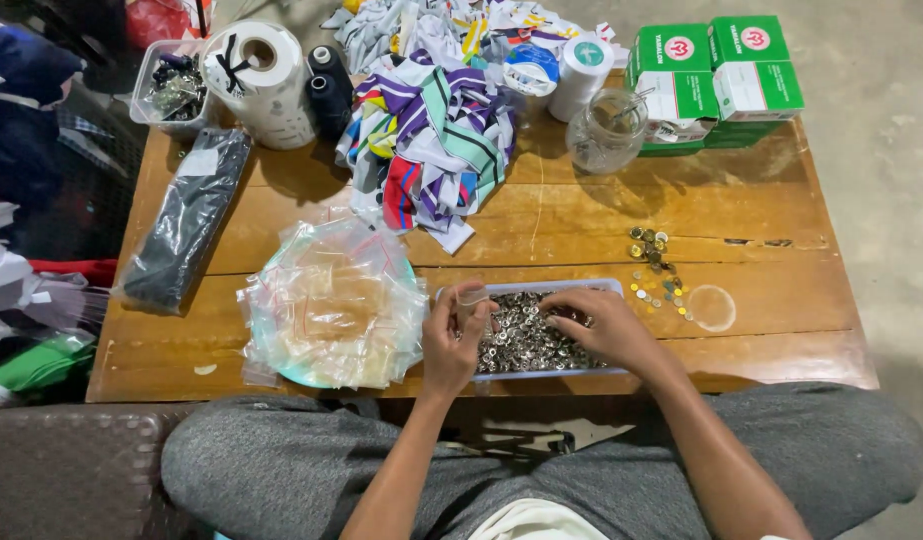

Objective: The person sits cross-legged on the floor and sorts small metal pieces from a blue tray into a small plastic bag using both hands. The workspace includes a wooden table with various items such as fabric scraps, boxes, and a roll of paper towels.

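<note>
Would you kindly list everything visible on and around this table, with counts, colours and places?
wooden table: one, brown, centre
tray of small metal rings: one, clear tray, silvery contents, front edge
small clear bag: one, held above the tray's left end
stack of clear zip bags: one pile, front left
striped fabric strips: one heap, multicoloured, back centre
loose metal pieces: a scatter, gold and silver, right of the tray
clear lid: one, right front
glass jar: one, clear, back right
boxes: several, green and white, back right corner
black thread spools: two, back left
dark packet: one, left edge
left hand: holds the small bag
right hand: in the rings
</note>
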